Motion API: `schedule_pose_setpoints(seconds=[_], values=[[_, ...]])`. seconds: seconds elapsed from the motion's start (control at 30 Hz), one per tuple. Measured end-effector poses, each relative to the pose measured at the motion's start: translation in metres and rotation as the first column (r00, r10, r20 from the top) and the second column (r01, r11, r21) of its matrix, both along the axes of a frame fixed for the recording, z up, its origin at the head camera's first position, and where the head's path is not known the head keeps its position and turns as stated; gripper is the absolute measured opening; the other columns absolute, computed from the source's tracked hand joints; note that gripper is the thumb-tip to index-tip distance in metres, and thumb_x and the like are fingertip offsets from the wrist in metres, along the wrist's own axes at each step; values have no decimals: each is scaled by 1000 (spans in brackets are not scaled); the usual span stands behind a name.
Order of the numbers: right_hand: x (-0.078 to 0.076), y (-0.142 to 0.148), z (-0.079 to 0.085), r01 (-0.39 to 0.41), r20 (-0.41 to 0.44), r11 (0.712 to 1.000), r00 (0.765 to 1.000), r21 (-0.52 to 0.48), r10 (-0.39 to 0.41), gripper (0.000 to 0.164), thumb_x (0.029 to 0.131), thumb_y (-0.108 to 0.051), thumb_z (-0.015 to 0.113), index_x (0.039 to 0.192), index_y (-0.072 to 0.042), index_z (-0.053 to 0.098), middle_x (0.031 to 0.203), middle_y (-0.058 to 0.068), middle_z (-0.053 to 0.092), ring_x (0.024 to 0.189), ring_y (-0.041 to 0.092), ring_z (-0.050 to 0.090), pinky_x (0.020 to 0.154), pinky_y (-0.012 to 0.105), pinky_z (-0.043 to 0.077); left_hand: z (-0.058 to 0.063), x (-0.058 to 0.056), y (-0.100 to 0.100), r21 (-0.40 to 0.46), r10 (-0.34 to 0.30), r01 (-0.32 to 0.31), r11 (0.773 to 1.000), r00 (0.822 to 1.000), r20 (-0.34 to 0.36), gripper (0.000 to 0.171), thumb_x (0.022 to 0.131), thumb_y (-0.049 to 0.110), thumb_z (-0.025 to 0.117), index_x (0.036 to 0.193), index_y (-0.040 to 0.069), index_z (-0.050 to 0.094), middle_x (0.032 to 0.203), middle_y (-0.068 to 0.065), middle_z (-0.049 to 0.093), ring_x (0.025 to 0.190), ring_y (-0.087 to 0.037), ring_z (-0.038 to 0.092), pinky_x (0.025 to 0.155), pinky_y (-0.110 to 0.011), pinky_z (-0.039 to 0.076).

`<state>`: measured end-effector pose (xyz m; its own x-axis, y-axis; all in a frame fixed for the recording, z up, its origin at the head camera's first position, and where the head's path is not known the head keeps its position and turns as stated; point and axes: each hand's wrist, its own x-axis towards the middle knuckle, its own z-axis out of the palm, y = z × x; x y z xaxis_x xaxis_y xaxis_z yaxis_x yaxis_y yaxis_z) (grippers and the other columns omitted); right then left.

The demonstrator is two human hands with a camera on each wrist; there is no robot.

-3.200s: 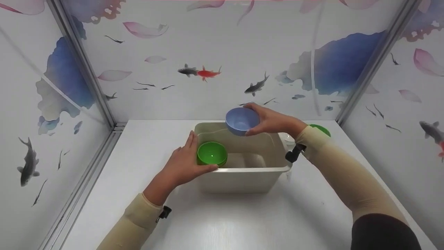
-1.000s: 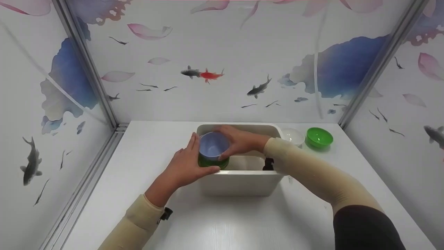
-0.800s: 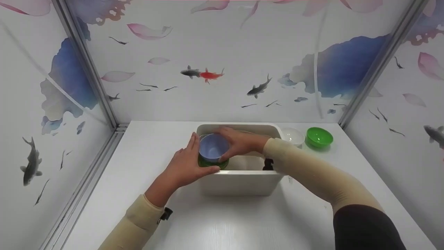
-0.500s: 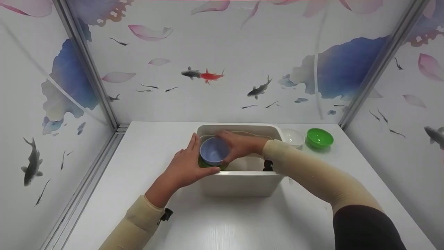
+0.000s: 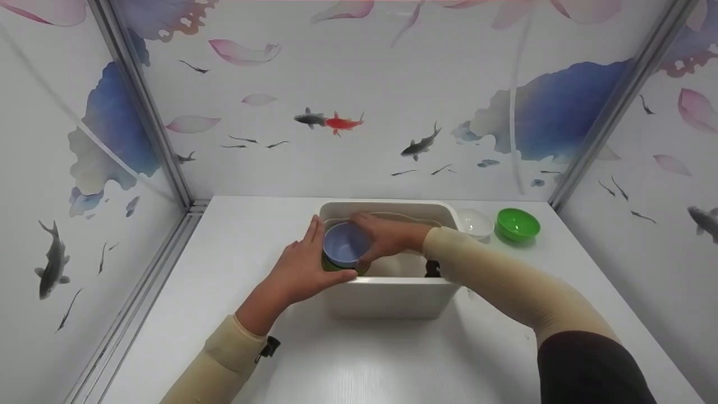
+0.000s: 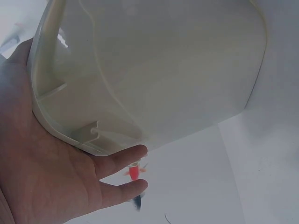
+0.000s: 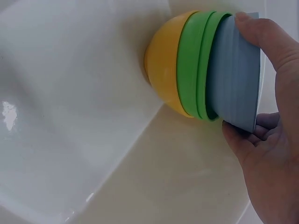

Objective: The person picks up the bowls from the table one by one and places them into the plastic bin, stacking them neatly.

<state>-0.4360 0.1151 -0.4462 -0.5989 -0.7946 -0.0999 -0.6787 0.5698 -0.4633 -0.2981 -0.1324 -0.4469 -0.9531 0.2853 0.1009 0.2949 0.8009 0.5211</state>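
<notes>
Blue bowl (image 7: 233, 70) lowered into the green bowls (image 7: 190, 65); right fingers (image 7: 237, 140) grip it, left fingers (image 6: 122, 159) lie straight against the bin (image 6: 187, 70). We judge this nesting nearly done.

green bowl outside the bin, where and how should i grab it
The green bowl is probably best pinched at the right of its rim, coming from above and the right, gripping the wall inside and out. It stands upright, mouth up, leaving the rim exposed; the pale bowl sits close on its left.
</notes>
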Motion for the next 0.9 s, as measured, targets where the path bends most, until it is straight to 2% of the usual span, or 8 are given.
schedule_pose_setpoints(seconds=[0.17, 0.33, 0.47, 0.63, 0.7, 0.9], values=[[1, -1, -1, -35, -21, 999, 999, 26, 36, 115, 82, -39, 99, 172, -8, 33, 163, 15, 45, 146, 29, 49, 123, 47, 41, 0, 1, 0, 3, -3, 3, 1000, 1000, -6, 144, 82, 92, 70, 177, 3, 9, 185, -14, 4, 157, -49, 40, 126, -64, 33], [2, -3, -1, -82, -64, 995, 994, 63, 86, 118, 84, -36, 100, 172, -3, 29, 167, 19, 43, 151, 31, 45, 125, 48, 39, 1, 0, -1, 10, -8, 8, 1000, 1000, -21, 141, 83, 89, 72, 178, 4, 10, 185, -15, 5, 157, -48, 40, 127, -64, 32], [1, -3, -2, -75, -66, 994, 995, 81, 81, 119, 85, -39, 99, 172, -2, 27, 170, 20, 39, 153, 33, 44, 127, 48, 37, 1, -1, -1, 3, -10, 10, 1000, 1000, -24, 145, 80, 96, 67, 178, 5, 10, 185, -14, 5, 158, -47, 39, 127, -64, 32], [1, -3, 0, -75, -68, 993, 994, 92, 81, 121, 85, -41, 99, 173, -2, 26, 171, 20, 38, 155, 33, 42, 128, 49, 36, 0, -2, -1, -2, -7, 7, 1000, 999, -31, 146, 80, 97, 66, 178, 5, 10, 185, -15, 5, 158, -46, 40, 127, -64, 32], [1, -4, 0, -76, -78, 992, 993, 97, 84, 121, 84, -41, 100, 172, -2, 28, 170, 20, 39, 154, 33, 43, 127, 48, 37, 0, -1, -1, -2, -8, 8, 1000, 999, -34, 145, 80, 95, 67, 178, 4, 10, 185, -15, 5, 157, -47, 41, 127, -64, 33], [-2, -6, -3, -114, -136, 989, 983, 92, 126, 110, 81, -42, 102, 163, 0, 43, 153, 18, 57, 139, 30, 55, 120, 45, 44, 1, 2, -1, 8, -8, 9, 1000, 1000, -22, 139, 85, 85, 73, 177, 3, 10, 185, -16, 5, 154, -53, 43, 125, -65, 34]])
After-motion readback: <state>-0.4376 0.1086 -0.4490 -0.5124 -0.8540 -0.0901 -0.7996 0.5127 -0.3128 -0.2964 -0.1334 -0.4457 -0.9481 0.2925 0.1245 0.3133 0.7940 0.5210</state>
